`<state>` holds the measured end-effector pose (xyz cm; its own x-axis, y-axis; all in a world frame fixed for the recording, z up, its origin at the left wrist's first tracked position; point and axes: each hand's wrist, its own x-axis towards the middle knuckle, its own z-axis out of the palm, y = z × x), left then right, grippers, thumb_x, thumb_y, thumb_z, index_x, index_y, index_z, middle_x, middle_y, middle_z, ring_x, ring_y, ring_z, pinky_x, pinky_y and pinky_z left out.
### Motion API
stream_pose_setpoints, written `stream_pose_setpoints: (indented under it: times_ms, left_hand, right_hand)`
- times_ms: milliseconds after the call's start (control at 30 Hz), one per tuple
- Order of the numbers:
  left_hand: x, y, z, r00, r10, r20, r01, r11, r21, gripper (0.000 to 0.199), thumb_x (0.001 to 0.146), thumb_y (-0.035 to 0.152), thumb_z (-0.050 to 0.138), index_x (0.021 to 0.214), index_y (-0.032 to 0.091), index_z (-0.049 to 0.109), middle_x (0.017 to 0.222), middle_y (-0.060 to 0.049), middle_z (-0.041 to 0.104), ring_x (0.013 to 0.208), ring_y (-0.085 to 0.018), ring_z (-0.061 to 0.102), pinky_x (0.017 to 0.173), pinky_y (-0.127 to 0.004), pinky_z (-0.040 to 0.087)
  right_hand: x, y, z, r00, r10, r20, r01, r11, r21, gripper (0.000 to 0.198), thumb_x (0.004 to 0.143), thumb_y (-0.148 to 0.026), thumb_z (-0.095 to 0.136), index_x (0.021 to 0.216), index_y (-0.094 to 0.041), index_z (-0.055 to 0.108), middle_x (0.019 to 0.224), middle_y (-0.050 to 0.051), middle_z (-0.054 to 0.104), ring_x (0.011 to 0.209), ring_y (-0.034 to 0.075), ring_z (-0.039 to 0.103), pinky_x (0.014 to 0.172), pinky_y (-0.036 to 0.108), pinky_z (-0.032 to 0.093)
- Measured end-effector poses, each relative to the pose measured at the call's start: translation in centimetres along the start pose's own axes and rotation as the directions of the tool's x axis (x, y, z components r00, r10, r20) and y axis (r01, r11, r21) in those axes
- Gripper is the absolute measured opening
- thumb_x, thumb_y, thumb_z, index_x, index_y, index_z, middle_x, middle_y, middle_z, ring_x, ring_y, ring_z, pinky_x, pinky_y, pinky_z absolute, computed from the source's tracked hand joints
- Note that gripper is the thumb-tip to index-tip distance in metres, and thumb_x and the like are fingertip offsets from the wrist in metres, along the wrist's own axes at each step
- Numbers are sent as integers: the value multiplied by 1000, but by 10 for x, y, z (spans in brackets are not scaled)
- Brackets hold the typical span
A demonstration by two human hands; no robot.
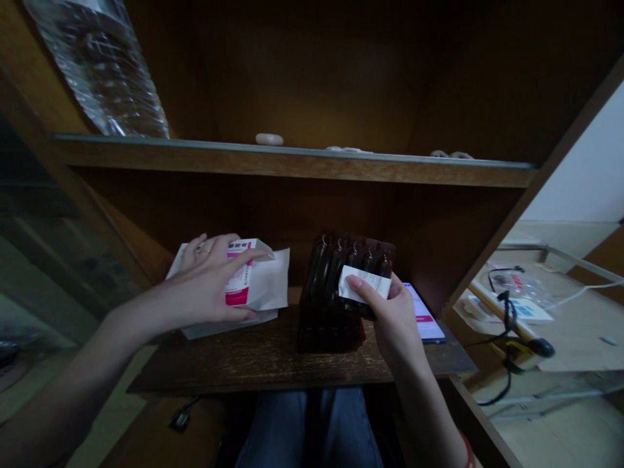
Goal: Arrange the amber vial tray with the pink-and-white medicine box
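two hands are at work: the left hand [207, 283] clasps one white-and-pink carton [238, 296], index finger along its far edge, thumb at its near edge; the right hand [392, 312] pinches one white paper slip [368, 286] against a pack of brown vials [324, 270], about five across. the pack is right of the carton, above more dark packaging [326, 337] whose count i cannot tell, over the wooden desktop [234, 364]. pale sheets [227, 327] lie under the carton. one lit phone [426, 322] lies to the right, partly hidden by the right hand. beyond, a shelf [302, 164] crosses overhead, bearing one clear plastic bottle [107, 71] at left and one white oval object [269, 139].
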<state>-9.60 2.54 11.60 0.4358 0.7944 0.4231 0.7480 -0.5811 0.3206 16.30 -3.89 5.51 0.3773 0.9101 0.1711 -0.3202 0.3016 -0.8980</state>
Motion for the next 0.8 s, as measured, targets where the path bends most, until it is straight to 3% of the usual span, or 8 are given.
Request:
stream_pose_setpoints:
  times_ms: [100,167,400,600,800]
  left_hand:
    - [-8,27,20,990,141,23,-138,904,404,82,59,49,77,135,26,54,139,-18,38,132,-48,31,108,-65,20]
    - [-14,44,31,978,208,2,-182,850,494,90,62,50,75,141,22,45,139,-23,33,130,-48,33,105,-63,28]
    - [-17,78,41,934,287,-215,-120,815,567,91,71,45,69,148,16,30,131,-25,33,124,-47,38,99,-61,35]
    - [-21,84,47,883,416,-218,-217,772,597,76,79,42,64,145,17,37,132,-23,34,127,-43,38,103,-57,34]
    - [-23,86,49,863,447,-234,-228,758,611,72,79,34,65,144,18,38,133,-22,36,127,-40,38,105,-55,33]
  right_hand:
    - [-3,-3,6,993,-106,-51,102,993,-66,45,59,-37,87,92,-17,67,87,4,75,76,20,69,67,32,57]
    - [-6,-6,9,980,-184,-79,174,978,-119,46,59,-37,87,94,-17,66,90,5,74,79,22,69,70,35,58]
    - [-18,-15,5,966,-257,-9,245,934,-260,49,59,-35,86,100,-18,65,97,7,74,87,26,70,80,44,58]
    - [-17,-17,0,979,-194,63,203,915,-347,51,58,-35,86,101,-19,65,97,7,74,86,26,70,76,39,58]
    - [-15,-18,3,976,-182,119,210,929,-305,48,60,-31,86,102,-19,64,97,5,74,85,22,70,74,33,57]
